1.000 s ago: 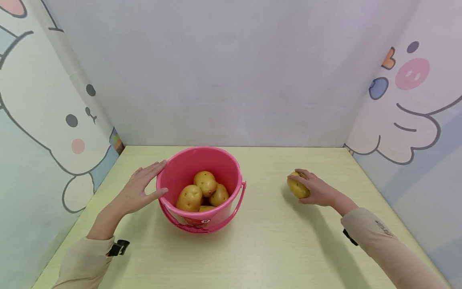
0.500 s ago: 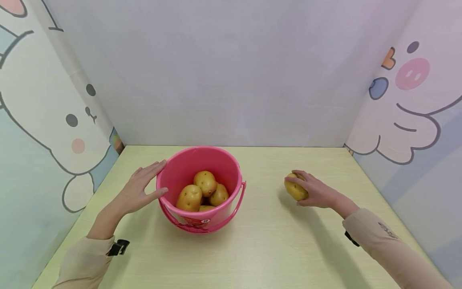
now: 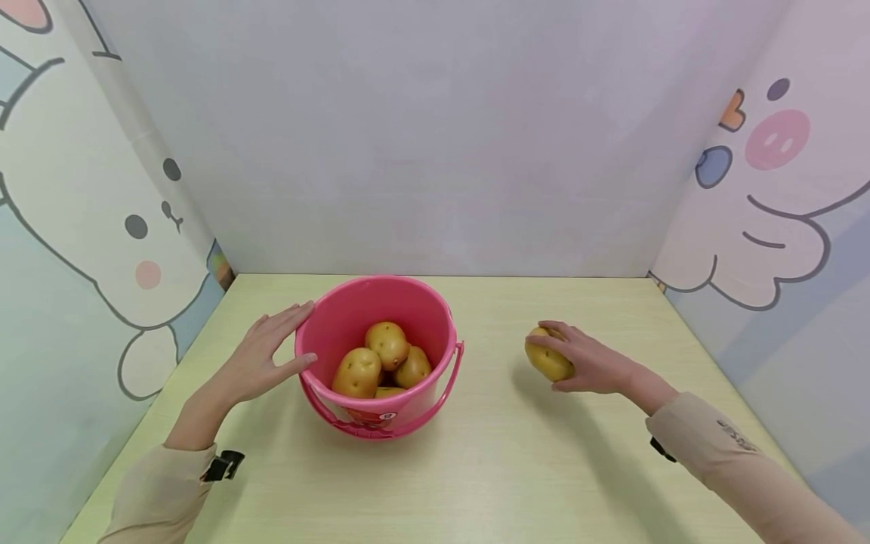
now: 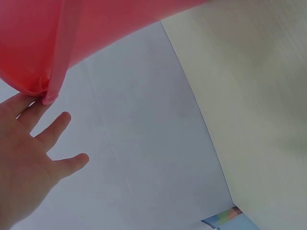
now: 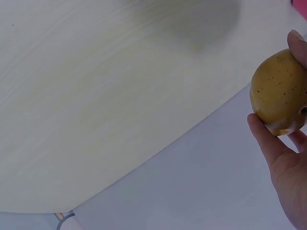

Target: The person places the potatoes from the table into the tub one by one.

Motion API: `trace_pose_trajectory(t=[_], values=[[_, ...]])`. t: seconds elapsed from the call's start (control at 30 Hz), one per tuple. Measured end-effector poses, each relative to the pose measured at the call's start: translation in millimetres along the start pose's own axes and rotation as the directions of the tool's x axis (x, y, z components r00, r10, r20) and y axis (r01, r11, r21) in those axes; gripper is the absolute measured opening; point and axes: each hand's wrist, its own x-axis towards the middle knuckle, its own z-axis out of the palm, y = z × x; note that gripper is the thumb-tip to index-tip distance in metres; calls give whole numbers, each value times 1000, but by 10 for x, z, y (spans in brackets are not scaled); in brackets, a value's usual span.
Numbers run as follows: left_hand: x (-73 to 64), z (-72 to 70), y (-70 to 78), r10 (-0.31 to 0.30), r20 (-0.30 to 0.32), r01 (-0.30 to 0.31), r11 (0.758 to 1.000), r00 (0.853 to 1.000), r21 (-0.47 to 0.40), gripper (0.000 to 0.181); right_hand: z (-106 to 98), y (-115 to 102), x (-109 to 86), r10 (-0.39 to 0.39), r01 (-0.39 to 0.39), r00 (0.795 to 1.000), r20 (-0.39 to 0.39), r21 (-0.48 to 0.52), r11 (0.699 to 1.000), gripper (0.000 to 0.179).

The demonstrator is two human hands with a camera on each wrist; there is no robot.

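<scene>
A pink bucket (image 3: 435, 400) stands left of centre on the table, its handle hanging down at the front. Several yellow potatoes (image 3: 387, 344) lie inside it. Against the bucket's left rim rests my left hand (image 3: 261, 359), fingers extended and thumb spread; the left wrist view shows fingertips of this hand (image 4: 24, 158) touching the rim near the handle's joint. To the right of the bucket, my right hand (image 3: 593, 361) grips a potato (image 3: 547, 360) above the table, thumb on one side and fingers on the other. The right wrist view shows that potato (image 5: 278, 91) with dark specks.
The pale wooden table (image 3: 489, 468) ends at a plain back wall (image 3: 435, 136). Side walls with cartoon animal prints (image 3: 68, 174) rise at left and right. A black strap (image 3: 223, 466) sits at the left sleeve.
My right hand has moved a little to the left with the potato, toward the bucket. The left hand and bucket have stayed where they were.
</scene>
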Motion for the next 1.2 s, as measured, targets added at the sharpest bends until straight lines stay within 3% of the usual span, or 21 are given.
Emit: trace_pose_trajectory(t=[1.2], values=[[-7,2,4,-17,5,17,1000,1000,-11,76,-365,-551,197,-79,83,995,60,-75,994,75]])
